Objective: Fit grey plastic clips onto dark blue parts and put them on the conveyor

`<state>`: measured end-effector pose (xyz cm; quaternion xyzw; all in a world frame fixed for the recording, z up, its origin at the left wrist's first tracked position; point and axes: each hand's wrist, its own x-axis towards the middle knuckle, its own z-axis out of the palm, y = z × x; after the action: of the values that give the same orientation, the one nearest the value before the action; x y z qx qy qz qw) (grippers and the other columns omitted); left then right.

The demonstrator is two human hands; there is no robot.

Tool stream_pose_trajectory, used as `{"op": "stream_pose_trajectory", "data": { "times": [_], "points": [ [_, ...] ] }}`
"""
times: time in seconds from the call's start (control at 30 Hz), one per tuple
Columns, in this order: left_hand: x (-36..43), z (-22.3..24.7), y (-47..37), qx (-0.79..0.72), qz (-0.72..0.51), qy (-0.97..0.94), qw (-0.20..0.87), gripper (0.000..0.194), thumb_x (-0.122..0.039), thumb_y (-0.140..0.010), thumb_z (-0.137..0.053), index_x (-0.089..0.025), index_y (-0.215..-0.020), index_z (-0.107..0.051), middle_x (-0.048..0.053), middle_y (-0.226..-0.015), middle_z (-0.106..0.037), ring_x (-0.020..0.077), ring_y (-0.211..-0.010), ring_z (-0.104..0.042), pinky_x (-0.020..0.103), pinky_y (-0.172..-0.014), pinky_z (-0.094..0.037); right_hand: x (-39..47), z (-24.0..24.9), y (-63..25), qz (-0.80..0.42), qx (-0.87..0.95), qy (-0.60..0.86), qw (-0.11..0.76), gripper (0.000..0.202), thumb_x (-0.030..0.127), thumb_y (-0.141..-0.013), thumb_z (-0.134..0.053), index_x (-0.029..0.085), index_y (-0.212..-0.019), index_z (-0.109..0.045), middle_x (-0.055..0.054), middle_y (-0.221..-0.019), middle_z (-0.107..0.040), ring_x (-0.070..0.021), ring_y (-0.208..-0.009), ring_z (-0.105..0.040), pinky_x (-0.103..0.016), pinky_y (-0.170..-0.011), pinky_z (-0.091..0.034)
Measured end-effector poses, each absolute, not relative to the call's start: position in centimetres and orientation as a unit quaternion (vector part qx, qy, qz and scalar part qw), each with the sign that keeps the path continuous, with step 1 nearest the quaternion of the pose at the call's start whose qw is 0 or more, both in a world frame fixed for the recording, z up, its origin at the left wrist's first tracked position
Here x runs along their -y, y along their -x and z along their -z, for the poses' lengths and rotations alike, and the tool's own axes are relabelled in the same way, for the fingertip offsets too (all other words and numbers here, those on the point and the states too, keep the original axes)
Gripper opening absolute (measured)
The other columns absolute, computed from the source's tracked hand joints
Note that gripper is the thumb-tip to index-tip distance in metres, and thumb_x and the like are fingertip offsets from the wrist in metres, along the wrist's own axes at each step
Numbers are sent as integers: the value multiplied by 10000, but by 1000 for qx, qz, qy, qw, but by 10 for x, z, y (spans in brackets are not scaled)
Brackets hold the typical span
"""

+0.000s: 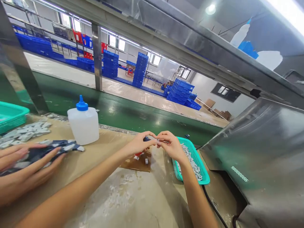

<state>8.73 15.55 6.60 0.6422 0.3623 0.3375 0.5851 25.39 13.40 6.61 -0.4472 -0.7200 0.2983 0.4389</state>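
My left hand and my right hand meet fingertip to fingertip above the worktop. Both are closed in a pinch on a small whitish piece, mostly covered by the fingers. Beneath them lies a brown board with a small white part near its right edge. Something red and a dark blue item show partly behind my left hand. Right beside my right hand, a turquoise basket holds many small white parts.
A white squeeze bottle with a blue cap stands at left. Another person's hands rest on dark and white pieces. A green conveyor belt runs behind; a metal housing bounds the right side.
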Motion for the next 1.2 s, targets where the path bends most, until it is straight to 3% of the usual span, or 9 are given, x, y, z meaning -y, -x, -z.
{"op": "stream_pose_trajectory", "data": {
  "times": [0.17, 0.27, 0.47, 0.63, 0.87, 1.07, 1.2],
  "points": [
    [-160, -58, -83, -355, -314, -644, 601, 233, -359, -591, -629, -148, -618, -534, -37, -489, -497, 61, -424, -409, 185, -410, -303, -126, -61, -236, -305, 706, 430, 473, 102, 244, -671, -622, 195, -707, -541, 2, -791, -479, -123, -614, -564, -259, -557, -512],
    [-166, -54, -81, -349, -344, -595, 637, 255, -352, -553, -661, -146, -590, -515, -36, -517, -509, 49, -435, -408, 177, -420, -294, -123, -61, -234, -207, 744, 435, 464, 43, 192, -705, -576, 190, -663, -565, -14, -726, -558, -146, -679, -564, -264, -624, -492],
    [-175, -52, -75, -349, -342, -591, 642, 223, -301, -566, -662, -150, -657, -527, -34, -556, -498, 55, -466, -402, 177, -419, -279, -124, -52, -227, -27, 786, 439, 434, 149, 126, -763, -509, 197, -719, -631, -21, -707, -638, -147, -660, -574, -251, -607, -450],
    [-187, -56, -61, -428, -392, -530, 618, 165, -76, -607, -533, -172, -723, -465, -70, -522, -413, 40, -427, -363, 170, -419, -265, -138, -24, -216, -79, 768, 486, 409, 163, 65, -713, -546, 179, -727, -662, -25, -705, -658, -151, -630, -586, -241, -582, -457],
    [-198, -53, -52, -450, -412, -474, 636, 243, -10, -623, -418, -164, -812, -424, -59, -512, -428, 42, -399, -394, 176, -421, -274, -145, -5, -212, -120, 781, 503, 351, 197, 28, -693, -555, 170, -737, -685, -22, -678, -666, -156, -601, -593, -244, -576, -459],
    [-200, -49, -50, -433, -430, -463, 643, 300, -19, -646, -499, -166, -900, -439, -44, -583, -484, 72, -489, -496, 203, -498, -379, -145, -1, -212, -70, 801, 491, 335, 235, 22, -709, -512, 188, -719, -678, -21, -695, -666, -158, -632, -601, -253, -613, -476],
    [-201, -48, -47, -422, -436, -475, 637, 287, -81, -597, -639, -151, -834, -494, -22, -656, -540, 84, -571, -546, 242, -611, -430, -146, 1, -213, -51, 814, 474, 332, 233, 19, -702, -515, 183, -743, -675, -34, -729, -664, -163, -656, -607, -251, -605, -480]
  ]
}}
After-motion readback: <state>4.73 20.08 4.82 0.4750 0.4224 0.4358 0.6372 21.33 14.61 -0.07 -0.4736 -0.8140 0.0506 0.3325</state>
